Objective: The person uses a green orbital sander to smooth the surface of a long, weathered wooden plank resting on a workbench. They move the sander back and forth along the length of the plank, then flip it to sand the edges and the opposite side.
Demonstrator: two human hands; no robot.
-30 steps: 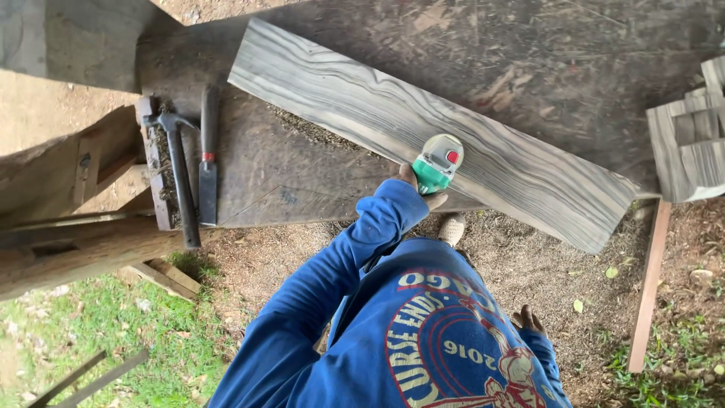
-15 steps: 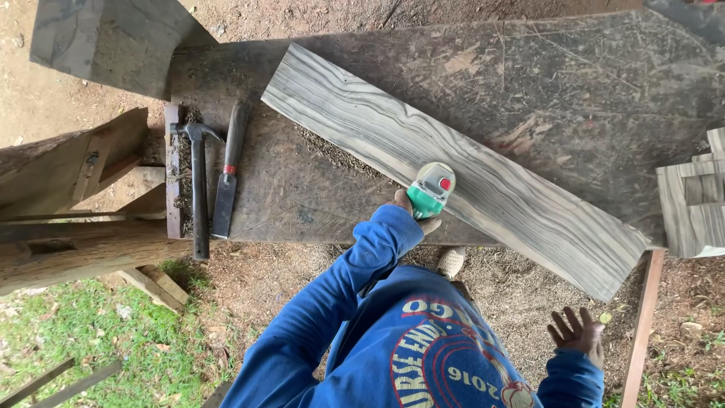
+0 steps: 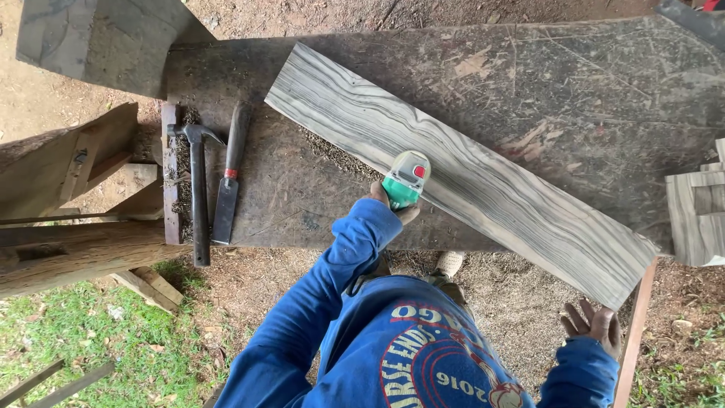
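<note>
Person in a blue long-sleeved printed shirt (image 3: pixel 408 355) seen from above, standing at the near edge of a dark, scratched wooden workbench (image 3: pixel 574 98). Left hand (image 3: pixel 393 204) clenched around a green and white handheld power sander (image 3: pixel 405 179), which sits on the near long edge of a long grey-striped wooden plank (image 3: pixel 468 174). Plank lies diagonally across the bench, one end toward the far left, the other overhanging the near right edge. Right hand (image 3: pixel 593 323) low, off the bench, fingers spread, holding nothing, just below the plank's overhanging end. Sawdust on the bench beside the plank near the sander. At the bench's left edge: a dark metal claw hammer (image 3: pixel 198 189) and a wood-handled flat chisel with a red band (image 3: pixel 228 181), side by side, well apart from the sander. Pale grey wooden blocks (image 3: pixel 698 208) at the right edge. A thin reddish wooden strip (image 3: pixel 634 332) stands beside the right hand. Dirt ground below, grass (image 3: pixel 68 340) lower left.
</note>
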